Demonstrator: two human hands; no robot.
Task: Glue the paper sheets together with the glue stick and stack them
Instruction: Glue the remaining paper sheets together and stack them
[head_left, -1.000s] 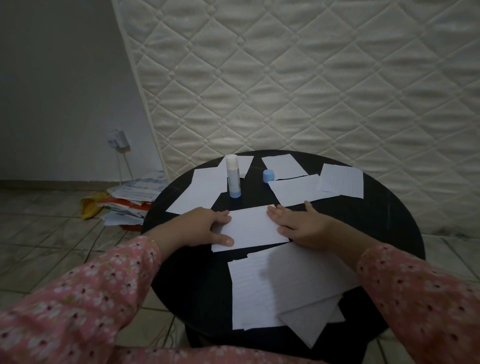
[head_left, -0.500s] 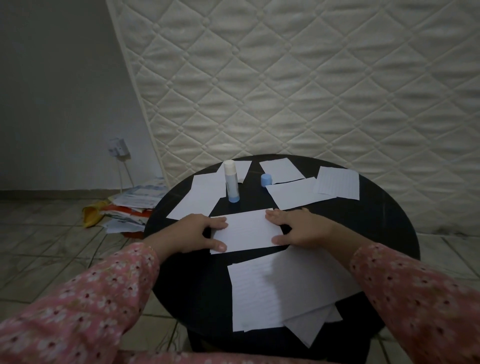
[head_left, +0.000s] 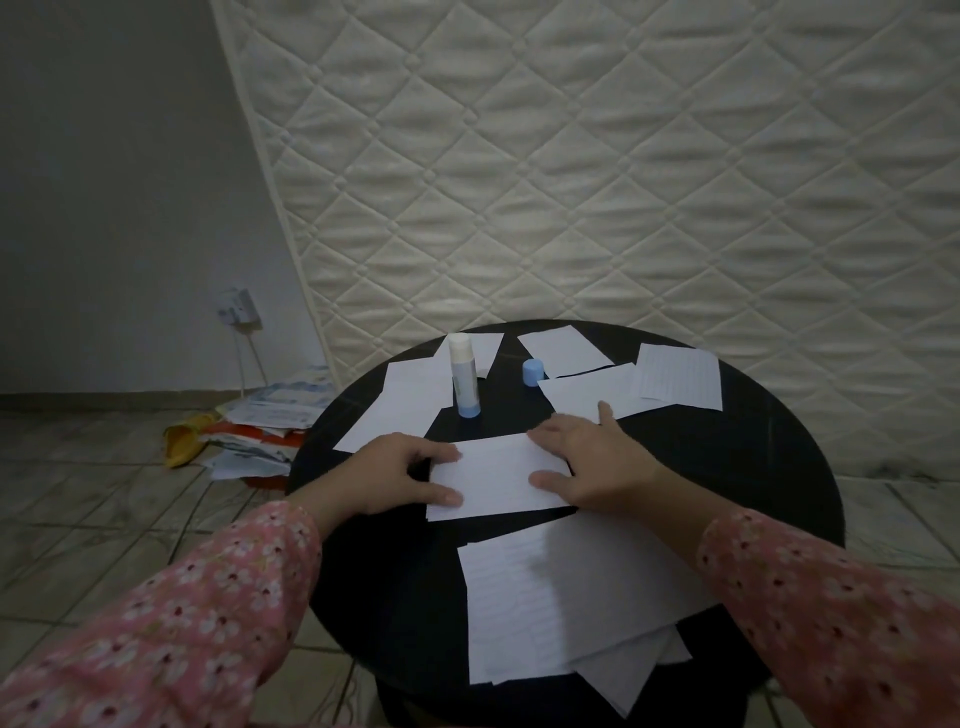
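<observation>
A quilted mattress (head_left: 597, 182) leans against the wall behind a round black tabletop (head_left: 753, 467), with a heap of papers (head_left: 265, 421) on the tiled floor to the left. At the middle of the tabletop lies a white paper sheet (head_left: 493, 480). The left hand (head_left: 395, 475) rests on its left end, thumb and forefinger laid over the edge, the other fingers loosely bent. The right hand (head_left: 592, 462) lies flat and spread on its right end, pressing down. This looks like the pressing step, smoothing a glued sheet onto another. Whether a second sheet lies beneath cannot be made out, nor any glue. The glue stick (head_left: 464, 382) stands upright and uncapped just beyond the hands, its blue cap (head_left: 533, 372) apart to the right. Loose sheets (head_left: 680, 384) lie round the far rim; a stack (head_left: 566, 603) sits near the body, its lower corner overhanging the edge. Next, I judge, the pressed sheet goes onto that stack, squared up, without sliding apart
</observation>
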